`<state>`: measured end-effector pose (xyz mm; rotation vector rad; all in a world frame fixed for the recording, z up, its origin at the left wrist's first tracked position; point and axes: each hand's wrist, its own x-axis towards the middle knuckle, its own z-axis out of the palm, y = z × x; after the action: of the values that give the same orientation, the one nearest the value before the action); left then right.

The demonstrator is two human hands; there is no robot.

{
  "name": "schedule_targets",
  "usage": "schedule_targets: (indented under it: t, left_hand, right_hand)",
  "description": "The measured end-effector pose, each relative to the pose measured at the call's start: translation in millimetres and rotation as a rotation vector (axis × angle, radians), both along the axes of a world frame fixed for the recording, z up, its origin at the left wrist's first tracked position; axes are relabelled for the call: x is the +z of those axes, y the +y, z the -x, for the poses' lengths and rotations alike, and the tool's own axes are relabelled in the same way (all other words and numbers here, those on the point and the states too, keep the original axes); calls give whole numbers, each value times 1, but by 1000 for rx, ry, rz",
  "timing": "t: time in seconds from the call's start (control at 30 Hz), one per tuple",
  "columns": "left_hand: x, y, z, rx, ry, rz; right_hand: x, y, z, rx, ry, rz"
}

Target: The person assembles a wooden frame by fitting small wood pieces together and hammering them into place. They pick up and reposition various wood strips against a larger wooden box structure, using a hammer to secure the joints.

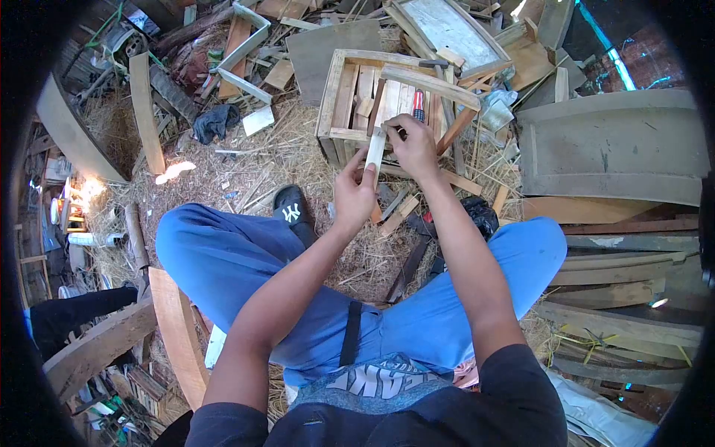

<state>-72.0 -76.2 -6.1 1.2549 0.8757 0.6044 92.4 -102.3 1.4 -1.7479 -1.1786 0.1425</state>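
A pale, narrow wooden strip point(377, 149) is held upright-slanting in front of me. My left hand point(355, 190) is closed around its lower part, with the thumb lying along it. At the strip's upper end, the fingers of my right hand point(414, 149) are pinched together; whether a smaller piece is also between them is hidden. Just beyond both hands stands a slatted wooden crate point(334, 93). A tool with a red and black handle point(418, 106) rests in it, beside a thin dark brown piece point(377, 106). A hammer point(433, 63) lies across the crate's far side.
Straw and wood scraps cover the ground around my sandalled foot point(292, 208). Weathered boards point(611, 145) are stacked on the right. Curved planks point(145, 112) stand on the left. A framed panel point(447, 33) leans behind the crate. A dark cloth point(216, 123) lies at left.
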Motion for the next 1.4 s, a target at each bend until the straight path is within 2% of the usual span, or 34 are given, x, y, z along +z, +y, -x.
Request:
schedule_targets:
  t: [0.73, 1.0, 1.3, 1.4]
  left_hand:
    - [9, -2, -2, 6, 9, 61]
    - [7, -1, -5, 17, -58, 1]
    - [18, -3, 0, -2, 22, 43]
    - [6, 0, -2, 2, -6, 4]
  right_hand:
    - [-10, 3, -2, 50, 70, -13]
    - [-6, 2, -3, 41, 39, -46]
    - [-3, -4, 2, 16, -26, -49]
    - [-1, -5, 4, 8, -13, -51]
